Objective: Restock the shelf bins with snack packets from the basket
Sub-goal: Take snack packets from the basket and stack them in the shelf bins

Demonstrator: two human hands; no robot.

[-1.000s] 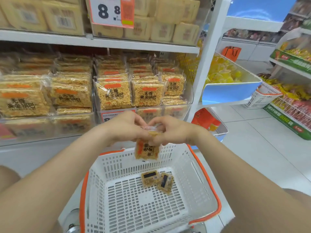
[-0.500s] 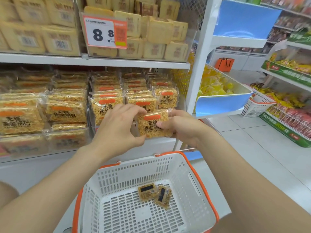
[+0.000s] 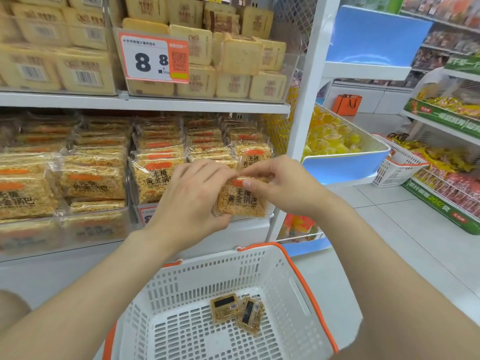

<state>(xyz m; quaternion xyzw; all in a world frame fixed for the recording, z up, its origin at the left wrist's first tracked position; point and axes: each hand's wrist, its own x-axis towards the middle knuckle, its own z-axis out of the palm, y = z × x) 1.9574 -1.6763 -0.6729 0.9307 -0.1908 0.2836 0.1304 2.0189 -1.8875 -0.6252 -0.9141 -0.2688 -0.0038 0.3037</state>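
I hold one clear snack packet [image 3: 242,200] of golden rice crisps upright, right at the front of the clear shelf bin [image 3: 270,213] on the middle shelf. My left hand [image 3: 191,194] grips its left edge, and my right hand [image 3: 281,187] pinches its top right. More packets of the same kind [image 3: 152,178] stand in rows in the bins behind. Below, a white basket with an orange rim [image 3: 302,279] holds two small packets [image 3: 237,311] lying face down.
The upper shelf [image 3: 145,103] carries pale square cakes and an 8.8 price card [image 3: 154,59]. A white upright post [image 3: 301,120] bounds the bins on the right. Beyond it are a blue tray of yellow sweets [image 3: 345,162], another white basket [image 3: 397,168] and a tiled aisle.
Both hands lifted the packet from above the basket up to the front of the middle shelf bin, turning it upright. The view tilted upward.
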